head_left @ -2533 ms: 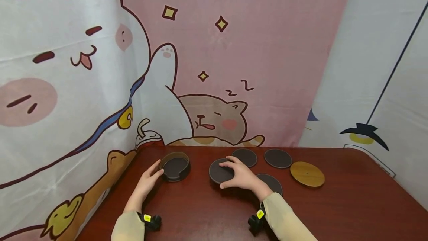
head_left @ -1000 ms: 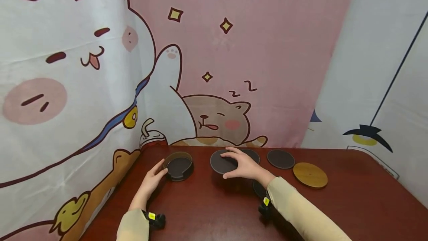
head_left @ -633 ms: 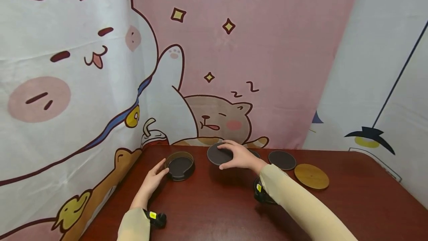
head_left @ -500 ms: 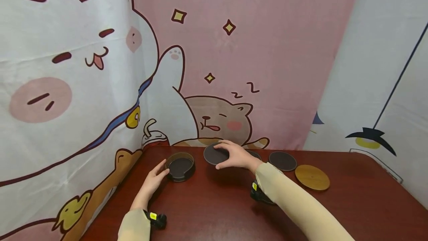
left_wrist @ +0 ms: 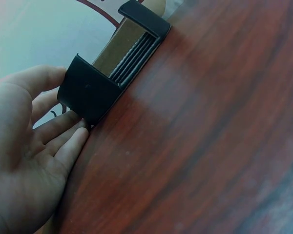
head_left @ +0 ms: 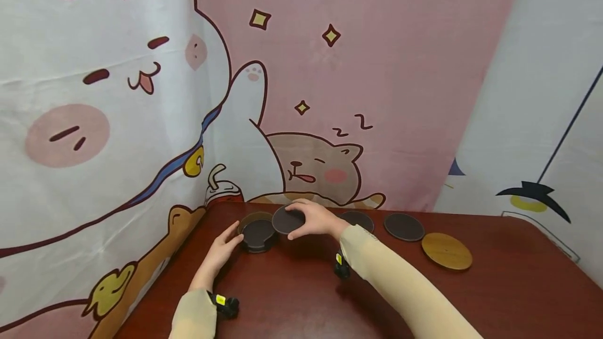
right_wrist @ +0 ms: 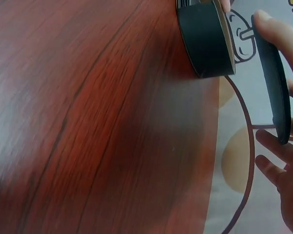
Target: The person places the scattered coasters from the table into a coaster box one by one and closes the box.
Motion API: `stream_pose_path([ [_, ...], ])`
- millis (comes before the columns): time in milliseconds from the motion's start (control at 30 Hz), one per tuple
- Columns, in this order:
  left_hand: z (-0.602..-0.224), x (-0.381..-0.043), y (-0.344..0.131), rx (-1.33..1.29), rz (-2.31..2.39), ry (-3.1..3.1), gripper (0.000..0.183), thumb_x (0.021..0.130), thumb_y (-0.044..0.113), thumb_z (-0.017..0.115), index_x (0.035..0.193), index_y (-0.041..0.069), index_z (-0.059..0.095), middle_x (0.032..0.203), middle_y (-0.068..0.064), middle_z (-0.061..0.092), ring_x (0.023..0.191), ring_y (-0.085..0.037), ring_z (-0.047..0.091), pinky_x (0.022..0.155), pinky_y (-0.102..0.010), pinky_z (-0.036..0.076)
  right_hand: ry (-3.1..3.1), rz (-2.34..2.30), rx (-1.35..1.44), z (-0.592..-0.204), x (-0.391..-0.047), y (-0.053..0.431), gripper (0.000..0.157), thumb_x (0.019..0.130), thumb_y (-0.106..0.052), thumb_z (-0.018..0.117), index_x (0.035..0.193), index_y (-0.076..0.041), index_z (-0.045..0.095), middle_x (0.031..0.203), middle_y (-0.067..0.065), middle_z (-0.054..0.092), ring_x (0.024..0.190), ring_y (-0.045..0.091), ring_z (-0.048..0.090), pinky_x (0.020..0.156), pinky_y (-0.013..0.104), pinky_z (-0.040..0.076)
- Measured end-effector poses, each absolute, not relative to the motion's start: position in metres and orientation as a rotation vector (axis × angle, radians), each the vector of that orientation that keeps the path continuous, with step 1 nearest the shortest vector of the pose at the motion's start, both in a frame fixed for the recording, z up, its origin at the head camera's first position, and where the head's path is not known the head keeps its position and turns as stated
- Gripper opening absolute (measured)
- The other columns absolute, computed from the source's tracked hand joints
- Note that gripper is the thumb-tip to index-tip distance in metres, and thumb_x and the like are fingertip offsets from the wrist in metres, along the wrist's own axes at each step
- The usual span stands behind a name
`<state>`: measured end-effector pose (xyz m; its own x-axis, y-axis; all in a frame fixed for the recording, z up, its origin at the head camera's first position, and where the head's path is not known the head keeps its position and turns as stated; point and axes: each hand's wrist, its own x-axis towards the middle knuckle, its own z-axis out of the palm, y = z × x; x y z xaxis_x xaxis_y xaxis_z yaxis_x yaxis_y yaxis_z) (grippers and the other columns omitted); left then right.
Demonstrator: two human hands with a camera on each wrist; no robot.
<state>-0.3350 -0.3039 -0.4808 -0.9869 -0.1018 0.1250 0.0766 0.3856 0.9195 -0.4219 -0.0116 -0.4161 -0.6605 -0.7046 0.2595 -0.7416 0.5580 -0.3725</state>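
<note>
The right hand has a flat, dark grey round disc pinched between thumb and fingers at its edges, up off the reddish-brown wooden counter! Just beside it sits the round black open-topped holder, brown inside and notched at the front; through that notch, thin dark stacked layers show low down. From the head view the disc overlaps the holder's right rim, yet the right wrist view has the two apart, disc tilted. And the left hand? Fingers spread, tips touching the holder's left wall. Over to the right, two more flat, dark round discs lie on the counter, with a yellow-brown round wooden disc near them. Behind it all, a pink-and-white cartoon cloth.
</note>
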Motion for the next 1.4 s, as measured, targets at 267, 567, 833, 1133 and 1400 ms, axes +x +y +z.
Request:
stream_pose_path([
  [267, -0.481, -0.336, -0.303, 0.025, -1.646, -2.469, 0.054, 0.087, 0.027, 0.055, 0.136, 0.018, 0.036, 0.138, -0.008, 0.033, 0.127, -0.026, 0.027, 0.100, -0.047, 0.021, -2.736, 0.750, 1.241, -0.417, -0.421, -0.035, 0.084, 0.054, -0.069, 0.065, 0.126, -0.032, 0.046, 0.137, -0.001, 0.031, 0.117, 0.018, 0.038, 0.086, 0.035, 0.038],
  [567, -0.481, -0.338, -0.305, -0.007, -1.639, -2.457, 0.054, 0.086, 0.028, 0.056, 0.135, 0.018, 0.037, 0.137, -0.010, 0.034, 0.126, -0.027, 0.028, 0.099, -0.049, 0.022, -2.785, 0.728, 1.203, -0.419, -0.419, -0.059, 0.082, 0.056, -0.066, 0.067, 0.126, -0.028, 0.048, 0.136, 0.007, 0.034, 0.111, 0.020, 0.043, 0.084, 0.036, 0.040],
  [833, -0.481, -0.339, -0.307, 0.015, -1.647, -2.435, 0.054, 0.085, 0.026, 0.057, 0.135, 0.017, 0.038, 0.136, -0.010, 0.037, 0.124, -0.026, 0.032, 0.098, -0.046, 0.025, -2.827, 0.689, 1.191, -0.428, -0.424, -0.071, 0.078, 0.058, -0.065, 0.066, 0.124, -0.028, 0.050, 0.139, 0.008, 0.030, 0.118, 0.025, 0.039, 0.088, 0.040, 0.038],
  [1133, -0.480, -0.338, -0.304, 0.037, -1.642, -2.439, 0.053, 0.085, 0.028, 0.058, 0.134, 0.019, 0.040, 0.135, -0.007, 0.038, 0.124, -0.025, 0.033, 0.098, -0.045, 0.025, -2.817, 0.655, 1.265, -0.432, -0.420, -0.080, 0.069, 0.065, -0.061, 0.064, 0.121, -0.022, 0.054, 0.140, 0.004, 0.030, 0.124, 0.024, 0.032, 0.093, 0.040, 0.035],
  [1400, -0.481, -0.338, -0.306, 0.044, -1.654, -2.442, 0.053, 0.086, 0.028, 0.057, 0.134, 0.019, 0.039, 0.136, -0.006, 0.037, 0.125, -0.025, 0.029, 0.099, -0.049, 0.022, -2.784, 0.598, 1.357, -0.434, -0.415, -0.088, 0.057, 0.075, -0.051, 0.060, 0.121, -0.017, 0.055, 0.139, 0.007, 0.031, 0.126, 0.022, 0.030, 0.095, 0.039, 0.033],
])
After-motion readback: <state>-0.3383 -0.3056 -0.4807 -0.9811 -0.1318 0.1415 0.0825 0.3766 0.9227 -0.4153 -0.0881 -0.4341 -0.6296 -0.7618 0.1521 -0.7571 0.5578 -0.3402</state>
